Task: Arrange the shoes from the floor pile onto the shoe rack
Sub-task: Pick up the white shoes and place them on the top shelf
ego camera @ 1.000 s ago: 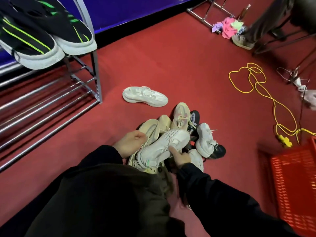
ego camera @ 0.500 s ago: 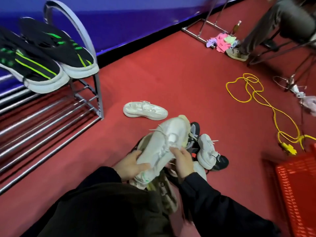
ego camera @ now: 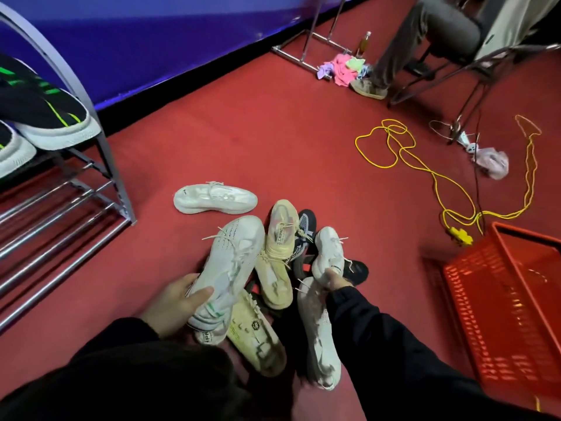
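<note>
A pile of shoes (ego camera: 279,256) lies on the red floor in front of me. My left hand (ego camera: 179,299) grips a white knit sneaker (ego camera: 233,262) around its middle, raised above the pile. My right hand (ego camera: 334,279) is closed on the heel of another white sneaker (ego camera: 329,253) at the pile's right side. A cream sneaker (ego camera: 277,238) and a dark patterned shoe (ego camera: 306,226) lie between them. One white shoe (ego camera: 215,198) lies apart, nearer the metal shoe rack (ego camera: 118,189) on the left, whose top shelf holds black sneakers with green stripes (ego camera: 51,113).
A red plastic basket (ego camera: 501,305) stands at the right. A yellow cord (ego camera: 431,177) loops across the floor. At the far right a person's leg and shoe (ego camera: 368,88) rest beside a chair frame, with coloured cloths (ego camera: 343,69) and a bottle nearby. A purple wall runs behind.
My right hand let go of the white knit sneaker and took hold of another white sneaker on the right. My left hand kept the first sneaker, which is now lifted clear of the pile.
</note>
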Available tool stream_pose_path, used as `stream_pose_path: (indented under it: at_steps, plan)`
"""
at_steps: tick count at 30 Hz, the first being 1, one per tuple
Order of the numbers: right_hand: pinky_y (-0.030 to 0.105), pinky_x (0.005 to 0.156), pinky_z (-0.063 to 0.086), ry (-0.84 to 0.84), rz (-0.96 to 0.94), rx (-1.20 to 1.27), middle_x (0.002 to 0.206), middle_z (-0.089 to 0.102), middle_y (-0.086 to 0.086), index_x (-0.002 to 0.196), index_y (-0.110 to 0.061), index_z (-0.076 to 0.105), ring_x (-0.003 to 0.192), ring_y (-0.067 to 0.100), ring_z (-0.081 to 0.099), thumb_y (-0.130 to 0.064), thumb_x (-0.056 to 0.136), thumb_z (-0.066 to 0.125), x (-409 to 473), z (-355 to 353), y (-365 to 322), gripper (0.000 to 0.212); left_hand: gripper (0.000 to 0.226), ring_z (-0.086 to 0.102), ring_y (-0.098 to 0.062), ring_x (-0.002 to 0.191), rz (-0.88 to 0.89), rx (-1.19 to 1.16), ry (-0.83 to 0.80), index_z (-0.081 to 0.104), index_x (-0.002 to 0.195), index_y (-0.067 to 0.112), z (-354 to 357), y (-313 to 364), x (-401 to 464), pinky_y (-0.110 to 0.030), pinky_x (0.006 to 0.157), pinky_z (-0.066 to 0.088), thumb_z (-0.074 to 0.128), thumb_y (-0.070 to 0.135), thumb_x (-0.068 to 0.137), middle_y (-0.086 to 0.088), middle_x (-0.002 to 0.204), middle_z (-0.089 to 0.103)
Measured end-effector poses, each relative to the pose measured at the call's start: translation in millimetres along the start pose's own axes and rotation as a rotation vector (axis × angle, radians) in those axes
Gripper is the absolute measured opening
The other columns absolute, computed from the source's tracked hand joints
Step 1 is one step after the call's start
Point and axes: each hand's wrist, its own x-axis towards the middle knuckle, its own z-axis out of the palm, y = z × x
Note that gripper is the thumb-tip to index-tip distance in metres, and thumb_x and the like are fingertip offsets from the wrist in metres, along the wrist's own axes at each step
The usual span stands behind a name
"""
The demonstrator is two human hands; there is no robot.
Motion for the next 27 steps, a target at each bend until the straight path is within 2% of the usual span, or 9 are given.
stream_pose_path:
  at_steps: [2, 5, 11, 16, 18, 20, 22, 24, 27]
  plan:
    - [0.035, 0.077, 0.048, -0.050, -0.052, 0.027, 0.077, 0.060, 0.009, 0.111, 0.001, 0.058, 0.064, 0.021, 0.058, -0.018, 0.084, 0.068, 55, -8, 11, 0.034, 0.035, 0.075, -0.018, 0.090, -0.031, 0.027, 0.034, 0.069, 0.104, 0.020, -1, 5, -3, -0.041, 0.090, 0.056, 0.072, 0.043, 0.078, 0.009, 0.091, 0.080]
    - [0.035, 0.071, 0.053, -0.082, -0.041, 0.218, 0.085, 0.069, 0.013, 0.116, 0.003, 0.063, 0.066, 0.028, 0.067, -0.029, 0.058, 0.074, 90, -8, 14, 0.068, 0.043, 0.075, -0.020, 0.086, -0.077, 0.030, 0.068, 0.072, 0.103, 0.006, 3, 24, -8, -0.030, 0.082, 0.057, 0.064, 0.047, 0.090, -0.001, 0.088, 0.080]
    - [0.025, 0.063, 0.056, -0.419, 0.009, 0.464, 0.081, 0.061, 0.007, 0.095, -0.010, 0.064, 0.058, 0.016, 0.059, -0.015, 0.085, 0.068, -90, -6, -15, 0.012, 0.051, 0.075, -0.030, 0.095, -0.284, -0.343, 0.188, 0.070, 0.106, -0.003, -1, 65, -20, -0.041, 0.080, 0.062, 0.062, 0.045, 0.094, -0.019, 0.101, 0.077]
    - [0.033, 0.083, 0.058, -0.643, -0.043, 0.417, 0.074, 0.072, 0.007, 0.105, -0.008, 0.068, 0.072, 0.015, 0.070, -0.014, 0.091, 0.069, -157, 4, -36, 0.016, 0.053, 0.077, -0.019, 0.087, -0.167, -0.419, 0.139, 0.071, 0.112, 0.007, -23, 112, -39, -0.029, 0.066, 0.062, 0.064, 0.053, 0.088, -0.012, 0.104, 0.079]
    - [0.031, 0.084, 0.060, -0.709, -0.114, 0.393, 0.085, 0.075, 0.008, 0.112, -0.008, 0.068, 0.082, 0.017, 0.072, -0.014, 0.088, 0.072, -171, 10, -46, 0.025, 0.054, 0.077, -0.016, 0.082, -0.091, -0.362, 0.148, 0.073, 0.110, 0.010, -35, 140, -52, -0.027, 0.063, 0.061, 0.063, 0.057, 0.087, -0.009, 0.102, 0.079]
    - [0.029, 0.084, 0.060, -0.732, -0.161, 0.405, 0.104, 0.073, 0.010, 0.114, -0.008, 0.067, 0.099, 0.020, 0.068, -0.014, 0.087, 0.072, -179, 17, -54, 0.028, 0.051, 0.075, -0.013, 0.066, -0.024, -0.272, 0.192, 0.076, 0.099, 0.007, -45, 161, -66, -0.024, 0.054, 0.059, 0.062, 0.055, 0.089, -0.009, 0.084, 0.079]
    - [0.028, 0.083, 0.060, -0.725, -0.209, 0.402, 0.103, 0.072, 0.008, 0.109, -0.010, 0.068, 0.096, 0.018, 0.068, -0.014, 0.089, 0.071, -179, 23, -59, 0.021, 0.052, 0.068, -0.011, 0.050, 0.042, -0.207, 0.245, 0.075, 0.092, 0.002, -49, 172, -78, -0.020, 0.046, 0.053, 0.059, 0.051, 0.093, -0.006, 0.062, 0.073]
    - [0.025, 0.079, 0.060, -0.718, -0.221, 0.409, 0.101, 0.073, 0.006, 0.105, -0.012, 0.068, 0.083, 0.014, 0.070, -0.015, 0.091, 0.069, -171, 32, -60, 0.015, 0.055, 0.068, -0.013, 0.052, 0.080, -0.218, 0.270, 0.074, 0.097, -0.002, -53, 170, -86, -0.021, 0.049, 0.053, 0.059, 0.050, 0.094, -0.008, 0.062, 0.071]
    - [0.027, 0.074, 0.058, -0.663, -0.182, 0.276, 0.103, 0.067, 0.007, 0.108, -0.015, 0.062, 0.072, 0.011, 0.064, -0.021, 0.093, 0.067, -139, 46, -43, 0.017, 0.062, 0.062, -0.032, 0.072, 0.094, -0.219, 0.275, 0.077, 0.092, -0.003, -58, 154, -90, -0.036, 0.071, 0.051, 0.064, 0.058, 0.087, -0.032, 0.079, 0.069]
